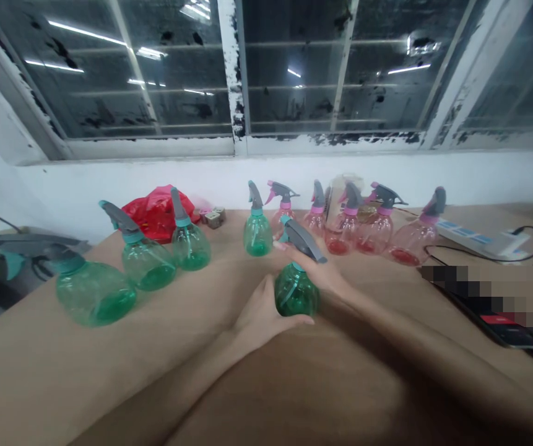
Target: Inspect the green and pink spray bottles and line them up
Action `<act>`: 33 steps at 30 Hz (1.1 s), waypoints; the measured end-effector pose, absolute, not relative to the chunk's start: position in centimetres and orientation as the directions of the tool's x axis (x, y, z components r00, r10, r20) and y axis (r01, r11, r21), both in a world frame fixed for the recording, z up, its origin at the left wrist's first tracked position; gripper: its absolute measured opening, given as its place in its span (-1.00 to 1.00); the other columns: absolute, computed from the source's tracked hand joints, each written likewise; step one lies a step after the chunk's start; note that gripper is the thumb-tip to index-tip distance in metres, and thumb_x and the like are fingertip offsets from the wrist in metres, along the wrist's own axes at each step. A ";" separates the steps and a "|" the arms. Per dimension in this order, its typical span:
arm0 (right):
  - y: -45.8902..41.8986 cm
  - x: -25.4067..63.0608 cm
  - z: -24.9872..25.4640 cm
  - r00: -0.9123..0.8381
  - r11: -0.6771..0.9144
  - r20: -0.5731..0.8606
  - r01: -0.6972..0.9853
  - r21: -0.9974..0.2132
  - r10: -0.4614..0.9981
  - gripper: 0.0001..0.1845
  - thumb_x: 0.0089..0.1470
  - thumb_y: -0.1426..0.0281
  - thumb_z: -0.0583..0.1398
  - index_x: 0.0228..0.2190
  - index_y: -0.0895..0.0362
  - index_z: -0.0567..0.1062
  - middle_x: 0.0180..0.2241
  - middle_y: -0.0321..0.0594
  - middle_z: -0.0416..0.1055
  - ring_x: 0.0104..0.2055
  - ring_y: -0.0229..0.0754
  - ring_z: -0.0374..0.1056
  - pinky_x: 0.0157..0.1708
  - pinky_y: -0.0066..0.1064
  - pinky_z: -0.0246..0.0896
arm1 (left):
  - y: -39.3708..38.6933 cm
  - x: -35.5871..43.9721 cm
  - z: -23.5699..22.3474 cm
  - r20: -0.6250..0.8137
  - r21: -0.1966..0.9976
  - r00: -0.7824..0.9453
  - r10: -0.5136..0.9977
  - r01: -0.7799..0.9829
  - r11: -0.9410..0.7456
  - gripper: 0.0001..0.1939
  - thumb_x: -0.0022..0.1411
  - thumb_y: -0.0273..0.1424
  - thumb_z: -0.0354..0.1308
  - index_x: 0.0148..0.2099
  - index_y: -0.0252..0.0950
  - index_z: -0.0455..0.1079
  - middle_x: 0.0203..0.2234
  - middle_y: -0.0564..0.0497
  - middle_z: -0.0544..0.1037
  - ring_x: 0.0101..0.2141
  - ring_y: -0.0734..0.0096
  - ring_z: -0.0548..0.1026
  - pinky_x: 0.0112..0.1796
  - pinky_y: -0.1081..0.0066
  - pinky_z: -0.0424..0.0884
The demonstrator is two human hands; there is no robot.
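In the middle of the table stands a green spray bottle (296, 292) with a grey and teal trigger head. My left hand (266, 313) is wrapped round the lower body of this bottle, thumb across its front. Up at the neck and trigger, my right hand (310, 266) grips the same bottle just below the grey head; some of its fingers are hidden behind. Just behind it is another green spray bottle (257, 234). More green spray bottles stand to the left, one (94, 294) nearest, another (148, 263) beyond it, and a third (190, 244) farther back.
Several pink spray bottles (408, 241) with red liquid line the back right. A red plastic bag (150, 214) and small blocks (214, 217) lie at the back left. A white power strip (480, 241) with a black cable and a phone (502, 322) lie at the right.
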State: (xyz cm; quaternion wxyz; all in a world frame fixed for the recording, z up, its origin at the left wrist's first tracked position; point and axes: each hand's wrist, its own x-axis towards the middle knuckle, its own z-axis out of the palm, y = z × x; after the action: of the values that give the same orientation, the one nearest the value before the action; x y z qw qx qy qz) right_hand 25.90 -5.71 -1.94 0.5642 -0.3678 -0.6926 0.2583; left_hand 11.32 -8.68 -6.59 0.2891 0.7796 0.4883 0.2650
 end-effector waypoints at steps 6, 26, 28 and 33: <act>-5.5 26.2 -2.6 -0.082 0.612 0.608 0.161 -0.774 0.790 -0.72 -0.02 0.15 0.21 -0.29 0.04 0.39 -0.40 -0.29 0.39 -0.37 -0.17 0.33 -0.27 -0.22 0.25 | -8.9 11.5 -6.2 0.100 0.707 0.347 0.933 0.635 -0.312 -0.17 -0.23 0.05 0.26 0.02 -0.30 0.15 -0.10 -0.20 0.39 -0.03 -0.14 0.34 -0.14 0.04 0.32; -6.0 27.0 -2.2 -0.139 0.645 0.635 0.276 -0.713 0.760 -0.86 0.04 0.27 0.14 -0.43 0.08 0.37 -0.54 -0.38 0.30 -0.51 -0.30 0.22 -0.44 -0.39 0.14 | -9.7 12.0 -6.0 0.064 0.708 0.338 0.939 0.648 -0.281 -0.24 -0.25 0.05 0.25 -0.08 -0.29 0.17 -0.17 -0.15 0.40 -0.09 -0.09 0.38 -0.16 0.05 0.32; -5.9 26.9 -2.3 -0.138 0.642 0.629 0.230 -0.731 0.765 -0.84 0.03 0.25 0.16 -0.36 0.07 0.37 -0.46 -0.34 0.35 -0.48 -0.28 0.26 -0.42 -0.37 0.17 | -9.7 12.0 -6.0 0.070 0.714 0.347 0.935 0.638 -0.290 -0.23 -0.25 0.05 0.26 -0.06 -0.30 0.17 -0.16 -0.16 0.40 -0.07 -0.09 0.37 -0.15 0.06 0.32; -6.0 27.0 -2.7 -0.142 0.606 0.589 0.162 -0.779 0.795 -0.71 -0.01 0.20 0.21 -0.23 0.03 0.38 -0.39 -0.29 0.41 -0.40 -0.19 0.35 -0.34 -0.28 0.25 | -9.7 11.9 -6.1 0.085 0.715 0.348 0.933 0.631 -0.301 -0.23 -0.24 0.06 0.26 -0.06 -0.29 0.17 -0.16 -0.16 0.40 -0.08 -0.10 0.38 -0.15 0.06 0.33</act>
State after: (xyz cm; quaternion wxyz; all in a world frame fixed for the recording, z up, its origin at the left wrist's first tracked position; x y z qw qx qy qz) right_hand 26.96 -6.01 -2.68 0.5588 -0.3417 -0.7005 0.2834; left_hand 11.93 -9.68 -6.14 0.2975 0.7653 0.5110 0.2544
